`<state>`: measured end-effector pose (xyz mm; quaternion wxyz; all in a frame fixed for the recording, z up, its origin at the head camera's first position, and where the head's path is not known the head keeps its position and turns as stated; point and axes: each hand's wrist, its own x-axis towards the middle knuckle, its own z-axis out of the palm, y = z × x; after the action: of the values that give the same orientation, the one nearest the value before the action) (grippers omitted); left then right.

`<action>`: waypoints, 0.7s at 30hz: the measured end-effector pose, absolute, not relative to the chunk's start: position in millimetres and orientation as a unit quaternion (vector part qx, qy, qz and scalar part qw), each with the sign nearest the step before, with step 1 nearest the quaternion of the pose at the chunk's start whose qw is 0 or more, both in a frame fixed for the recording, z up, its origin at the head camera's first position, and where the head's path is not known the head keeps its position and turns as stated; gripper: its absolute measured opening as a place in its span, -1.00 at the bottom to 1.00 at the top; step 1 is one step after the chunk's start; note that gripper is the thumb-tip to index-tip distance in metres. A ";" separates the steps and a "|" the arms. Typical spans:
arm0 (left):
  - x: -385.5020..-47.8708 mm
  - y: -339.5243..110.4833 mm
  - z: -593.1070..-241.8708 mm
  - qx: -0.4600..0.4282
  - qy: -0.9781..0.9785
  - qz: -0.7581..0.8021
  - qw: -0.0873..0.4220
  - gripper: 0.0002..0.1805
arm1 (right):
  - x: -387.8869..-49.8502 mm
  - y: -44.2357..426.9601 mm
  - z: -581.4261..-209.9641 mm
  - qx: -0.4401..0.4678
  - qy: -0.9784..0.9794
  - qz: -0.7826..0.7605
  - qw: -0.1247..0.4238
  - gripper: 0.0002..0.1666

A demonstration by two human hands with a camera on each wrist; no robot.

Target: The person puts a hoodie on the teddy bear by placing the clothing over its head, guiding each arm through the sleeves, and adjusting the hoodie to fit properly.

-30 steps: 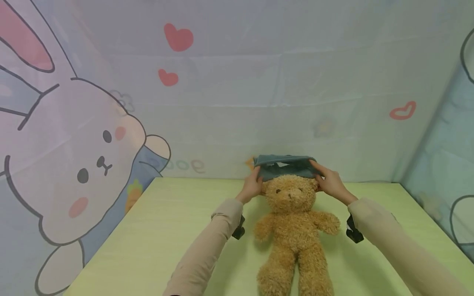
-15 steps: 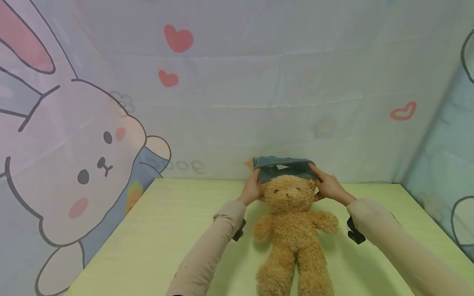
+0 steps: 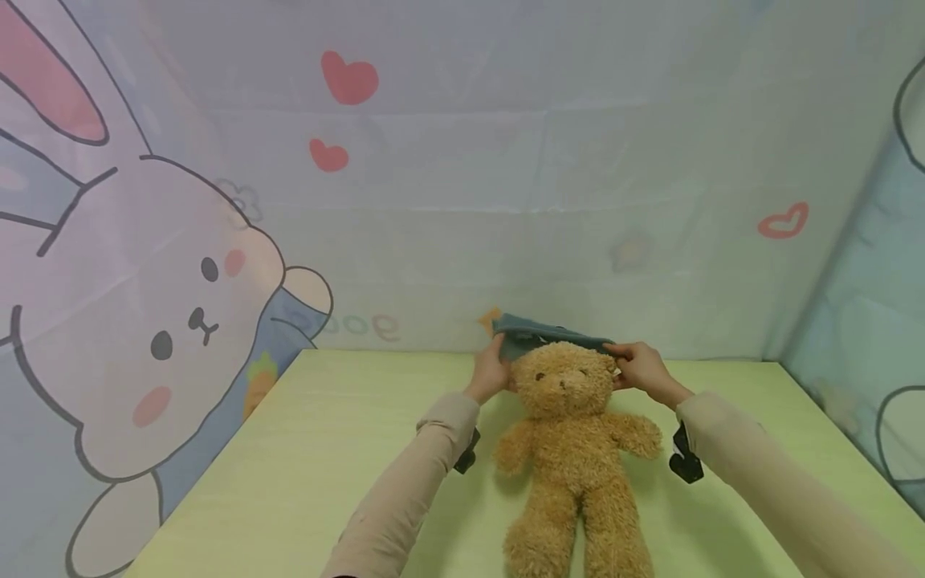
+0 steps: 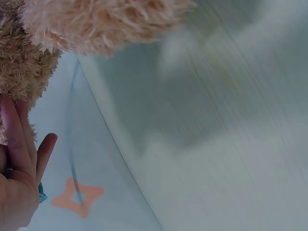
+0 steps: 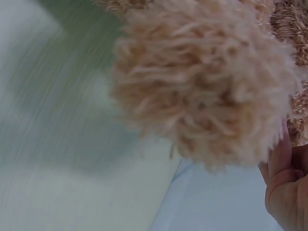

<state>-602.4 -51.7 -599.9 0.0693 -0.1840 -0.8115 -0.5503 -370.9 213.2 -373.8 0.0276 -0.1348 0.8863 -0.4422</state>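
A fluffy brown teddy bear (image 3: 574, 449) lies face up on the table, its head toward the far edge. Behind the top of its head, a blue-green cloth piece (image 3: 552, 330) is held up, slanting lower at its right end. The left hand (image 3: 490, 371) grips the cloth's left end beside the bear's head; in the left wrist view the left hand (image 4: 19, 178) has fingers against the fur and a bit of cloth at the palm. At the cloth's right end, the right hand (image 3: 645, 372) pinches its edge beside the bear's ear. The right hand (image 5: 286, 185) is partly cut off in the right wrist view.
The pale green table (image 3: 347, 449) extends around the bear. Just past its far edge hangs a light curtain (image 3: 433, 241) with hearts and a large printed rabbit (image 3: 195, 321). Another printed curtain (image 3: 878, 321) stands along the right side.
The cloth's front opening has narrowed and its upper edge has come down, most at the right. The right hand's fingers have lowered with it; the bear has barely moved.
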 end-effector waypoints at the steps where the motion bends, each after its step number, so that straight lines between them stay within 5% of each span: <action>1: -598.2 -52.5 -597.3 -0.190 -0.816 -0.541 0.074 -0.25 | -370.7 213.2 -375.2 -0.135 0.888 -0.439 0.021 -0.51; 10: -394.4 -45.0 -414.1 -0.225 -0.885 -0.393 0.106 -0.41 | -372.2 221.6 -389.3 -0.204 0.904 -0.373 -0.043 -0.63; 15: -391.6 -45.5 -411.6 -0.266 -0.911 -0.268 0.165 -0.44 | -369.4 222.6 -393.1 -0.212 0.917 -0.315 -0.117 -0.71; 21: -387.2 -44.4 -404.6 -0.271 -0.910 -0.259 0.180 -0.50 | -366.5 220.0 -393.8 -0.195 0.899 -0.355 -0.168 -0.74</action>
<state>-387.2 -44.4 -404.6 0.1796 -0.2706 -0.9097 -0.2589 -366.5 220.0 -393.8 -0.1681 -0.1945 0.8988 -0.3550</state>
